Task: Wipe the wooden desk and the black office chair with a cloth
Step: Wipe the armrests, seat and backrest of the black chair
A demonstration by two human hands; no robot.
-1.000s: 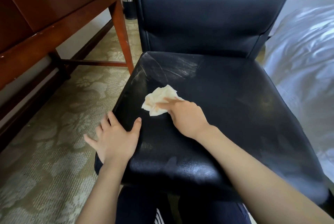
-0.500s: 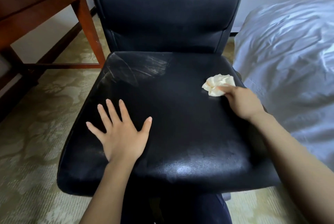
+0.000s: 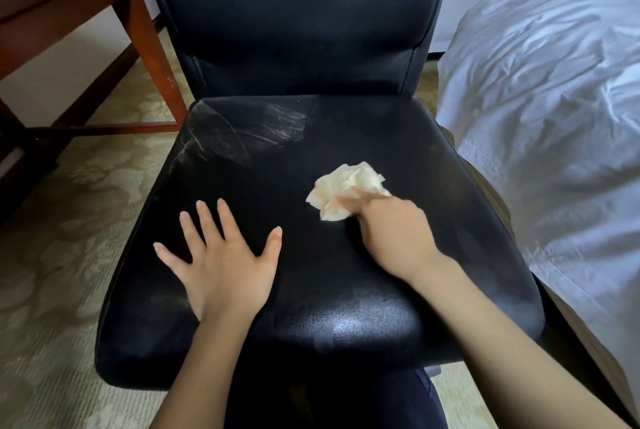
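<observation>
The right hand [image 3: 391, 234] has its grip closed on a crumpled cream cloth [image 3: 346, 186], fingers curled over it, pressing it to the middle of the black leather office chair [image 3: 294, 30] seat. The left hand [image 3: 225, 262] lies flat on the seat's front left, fingers spread, grip fully open, holding nothing. A red-brown wooden desk [image 3: 69, 12] stands left of the chair and a white-sheeted bed [image 3: 554, 99] right.

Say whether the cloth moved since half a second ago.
Yes. The cloth slid left, from the right edge of the chair seat toward its middle, under the right hand.
</observation>
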